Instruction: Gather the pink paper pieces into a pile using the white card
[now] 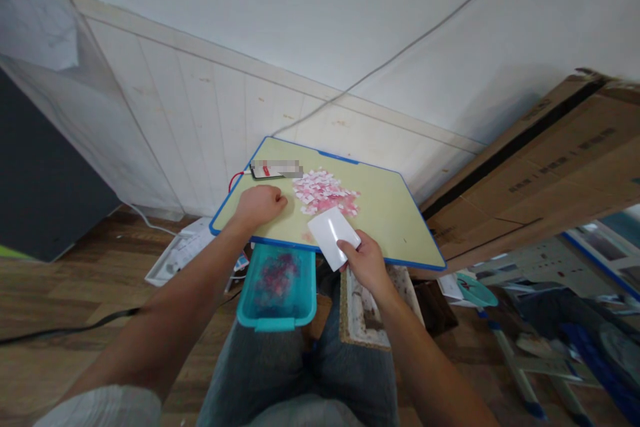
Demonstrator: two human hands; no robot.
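Note:
My left hand [261, 205] is at the left of the small yellow table [395, 217], its fingers curled closed. Whatever those fingers hold, if anything, is hidden or too small to make out. Just to its right lies a loose pile of small pink and white pieces [323, 190]. With thumb on top, my right hand [366, 257] grips a glossy white card [330, 235], tilted over the table's front edge and close to the pile. A phone [275, 169] with a red cable lies behind my left hand.
A teal plastic bin [277, 317] with reddish bits inside sits below the table's front edge, above my lap. Right of it stands a worn open box [357, 327]. Large cardboard cartons [545, 167] lean at the right. A grey cable [400, 60] runs along the wall.

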